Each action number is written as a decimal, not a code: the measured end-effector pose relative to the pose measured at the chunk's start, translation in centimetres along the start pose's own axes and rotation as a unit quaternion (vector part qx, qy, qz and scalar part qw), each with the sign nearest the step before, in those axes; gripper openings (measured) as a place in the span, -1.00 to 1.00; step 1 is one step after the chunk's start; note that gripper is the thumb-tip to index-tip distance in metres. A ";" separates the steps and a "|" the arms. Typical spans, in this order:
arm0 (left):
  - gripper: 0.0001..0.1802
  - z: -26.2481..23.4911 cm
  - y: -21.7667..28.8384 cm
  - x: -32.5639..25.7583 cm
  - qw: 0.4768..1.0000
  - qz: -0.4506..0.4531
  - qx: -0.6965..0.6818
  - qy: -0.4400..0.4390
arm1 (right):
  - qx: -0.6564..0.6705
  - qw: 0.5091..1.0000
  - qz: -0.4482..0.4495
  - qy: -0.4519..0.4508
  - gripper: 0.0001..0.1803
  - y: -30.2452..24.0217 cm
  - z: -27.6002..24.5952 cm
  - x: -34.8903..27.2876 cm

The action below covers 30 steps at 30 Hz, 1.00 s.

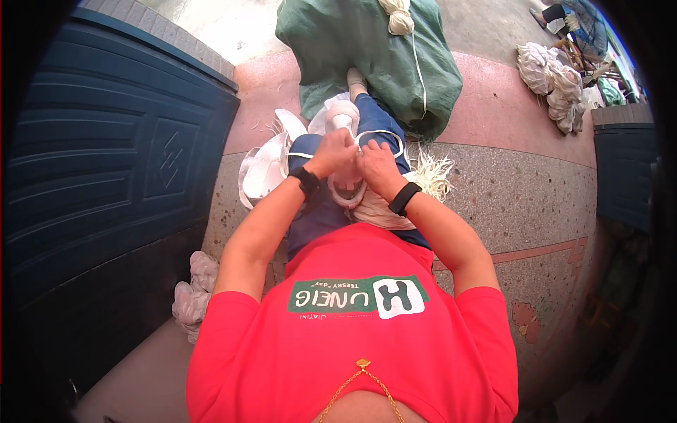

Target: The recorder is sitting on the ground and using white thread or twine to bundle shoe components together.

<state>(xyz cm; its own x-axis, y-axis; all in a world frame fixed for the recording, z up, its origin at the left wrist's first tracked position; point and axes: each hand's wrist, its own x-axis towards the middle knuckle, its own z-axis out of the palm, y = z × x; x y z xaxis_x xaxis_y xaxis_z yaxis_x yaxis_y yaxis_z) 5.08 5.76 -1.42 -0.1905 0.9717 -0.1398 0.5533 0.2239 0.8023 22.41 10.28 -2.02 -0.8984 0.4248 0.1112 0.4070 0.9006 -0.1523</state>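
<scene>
A white shoe [343, 118] rests lengthwise between my knees, its opening on the side closer to me. Over its middle, my left hand [334, 152] is closed in a pinch on a white shoelace [384, 132]. My right hand [379, 169] meets it there, fingertips also pinched at the lace. The lace loops out over my right leg, and a strand runs off to the left. My fingers hide the shoe's eyelets. Beside my left leg lies another white shoe [265, 169]. A bunch of loose white laces [431, 174] fans out beside my right leg.
A large green sack [367, 53] stands ahead, close to my foot, with a tied white bundle [400, 21] on it. Several pale bundles [553, 84] lie far right. A dark blue panelled door [106, 141] is at left, with pale bagged items [195, 296] near it.
</scene>
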 end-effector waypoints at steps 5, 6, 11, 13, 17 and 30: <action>-0.79 -2.0 0.6 2.2 0.954 -0.135 -0.251 -0.090 | 0.037 0.999 0.004 0.024 -0.89 0.3 -1.2 0.0; -0.78 -2.2 0.9 2.4 0.950 -0.143 -0.259 -0.096 | 0.062 0.997 0.007 0.034 -0.89 0.5 -1.1 -0.2; -0.72 -1.6 0.9 2.6 0.965 -0.153 -0.207 -0.054 | 0.150 0.982 -0.094 0.072 -0.93 -0.4 -2.4 -0.6; -0.70 -1.3 1.3 2.6 0.943 -0.191 -0.261 -0.074 | 0.190 0.968 -0.146 0.070 -0.93 -1.9 -3.9 -0.8; -0.67 -1.7 1.2 3.0 0.949 -0.218 -0.185 -0.130 | 0.268 0.944 -0.183 0.055 -0.85 -3.4 -6.3 -1.4; -0.67 -0.5 -1.2 3.5 0.974 -0.080 0.157 0.143 | 0.377 0.900 -0.146 0.163 -0.79 -4.8 -12.3 -0.4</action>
<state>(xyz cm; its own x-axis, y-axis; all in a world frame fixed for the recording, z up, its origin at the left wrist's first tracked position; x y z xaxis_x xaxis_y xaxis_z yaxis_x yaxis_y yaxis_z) 3.41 8.82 -2.59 -0.4878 0.8718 -0.0453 0.7105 0.4266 0.5597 22.87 6.92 10.76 -0.8024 0.2948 0.5188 -0.1768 0.7129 -0.6786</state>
